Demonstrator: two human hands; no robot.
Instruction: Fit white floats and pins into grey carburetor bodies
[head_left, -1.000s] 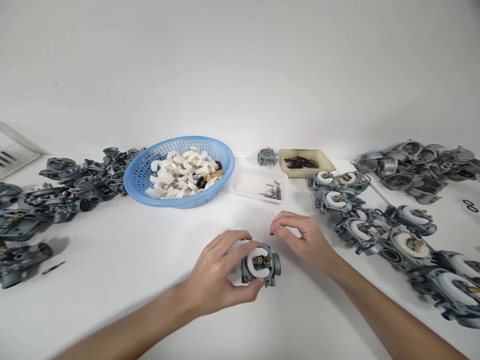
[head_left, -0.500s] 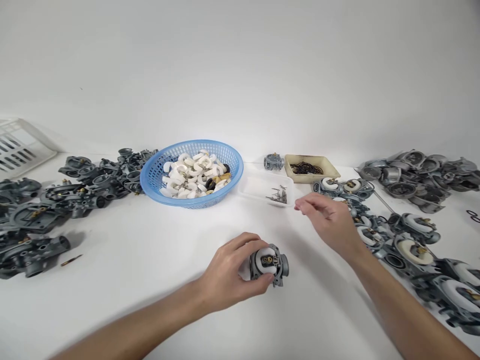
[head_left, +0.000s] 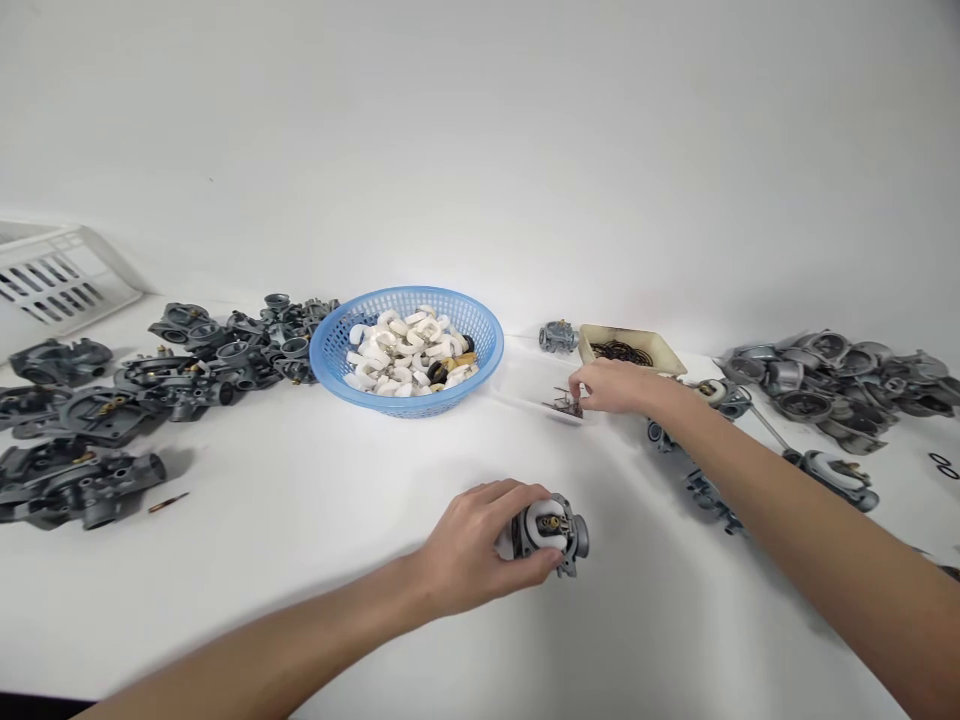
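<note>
My left hand (head_left: 480,545) grips a grey metal carburetor (head_left: 574,540) from its left side, fingers and thumb wrapped round it. A white U-shaped float (head_left: 534,525) and brass parts show on the carburetor's upward face. My right hand (head_left: 611,386) reaches into a clear plastic tray (head_left: 517,388), fingertips pinched together at the small thin metal pins (head_left: 564,402) in its right end. Whether a pin is between those fingers is too small to make out.
A blue basket (head_left: 322,365) of white floats stands at the back. Carburetor bodies (head_left: 202,375) lie left. A beige tray (head_left: 667,350) holds dark rings. Metal bowls (head_left: 825,370) are heaped right, and my right forearm covers several carburetors. A small brass-tipped pin (head_left: 168,502) lies left.
My right hand has moved left from beside the clear tray into it, down to the pins. My left hand still holds the carburetor. The view has shifted slightly.
</note>
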